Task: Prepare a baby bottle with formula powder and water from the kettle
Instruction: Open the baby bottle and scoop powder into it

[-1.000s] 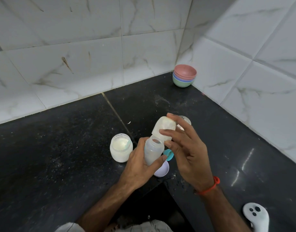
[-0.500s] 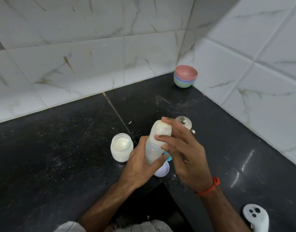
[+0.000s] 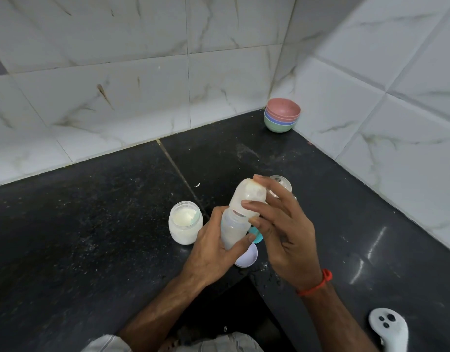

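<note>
My left hand (image 3: 210, 250) grips the body of a translucent baby bottle (image 3: 233, 228), held tilted above the black counter (image 3: 91, 237). My right hand (image 3: 282, 229) holds the bottle's cloudy white cap (image 3: 248, 198) by the fingertips, sitting on the bottle's neck. An open jar of white formula powder (image 3: 185, 226) stands on the counter just left of my left hand. Behind my right hand a shiny metal kettle top (image 3: 281, 185) is partly hidden. A teal piece (image 3: 257, 236) and a pale round lid (image 3: 246, 257) lie under the bottle.
Stacked pastel bowls (image 3: 282, 118) sit in the far corner where two marble-tiled walls meet. A white controller-like device (image 3: 388, 329) lies on the counter at bottom right. Spilled powder specks dot the counter near the front edge.
The cap came down from a tilted position above the bottle onto its neck; my right fingers shifted around it. The bottle stayed in my left hand.
</note>
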Demonstrator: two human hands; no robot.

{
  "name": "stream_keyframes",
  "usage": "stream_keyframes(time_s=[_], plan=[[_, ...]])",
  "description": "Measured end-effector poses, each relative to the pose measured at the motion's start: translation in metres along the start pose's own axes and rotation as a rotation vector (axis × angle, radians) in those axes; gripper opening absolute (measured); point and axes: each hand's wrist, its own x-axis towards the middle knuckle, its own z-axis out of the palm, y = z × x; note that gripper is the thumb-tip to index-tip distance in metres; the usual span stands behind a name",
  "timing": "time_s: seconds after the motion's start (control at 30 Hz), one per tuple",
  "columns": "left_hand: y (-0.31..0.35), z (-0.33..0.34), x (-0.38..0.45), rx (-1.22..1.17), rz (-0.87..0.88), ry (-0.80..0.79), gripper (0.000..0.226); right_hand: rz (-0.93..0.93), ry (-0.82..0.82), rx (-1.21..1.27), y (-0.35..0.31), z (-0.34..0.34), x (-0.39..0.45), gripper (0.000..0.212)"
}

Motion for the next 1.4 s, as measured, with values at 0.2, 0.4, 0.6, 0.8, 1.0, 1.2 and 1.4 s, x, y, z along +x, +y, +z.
stream_keyframes(time_s=[0.2,0.4,0.6,0.8,1.0,1.2,1.4], plan=[[0.001,-0.001,-0.001,-0.003,-0.018,0.006,0.059,-0.027,-0.015,0.008,-0.003,-0.001,0.001,0.038],[-0.003,-0.001,-0.004,-0.006,-0.020,0.003,0.057,-0.021,-0.012,0.013,0.000,0.000,0.000,0.039],[-0.003,-0.003,-0.006,-0.011,-0.016,0.002,0.055,0.024,-0.057,0.071,0.002,0.001,-0.003,0.036],[-0.005,-0.007,-0.007,0.033,-0.030,0.001,0.053,0.582,0.218,0.641,0.005,0.002,-0.004,0.030],[-0.006,-0.012,-0.009,0.075,-0.029,0.018,0.053,0.848,0.307,0.975,0.016,-0.002,-0.008,0.051],[-0.013,-0.010,-0.013,0.116,-0.023,-0.020,0.053,0.736,0.194,0.719,0.011,-0.005,-0.015,0.041],[-0.013,-0.007,-0.012,0.057,0.010,-0.019,0.052,0.197,-0.004,0.210,0.000,-0.005,-0.012,0.044]])
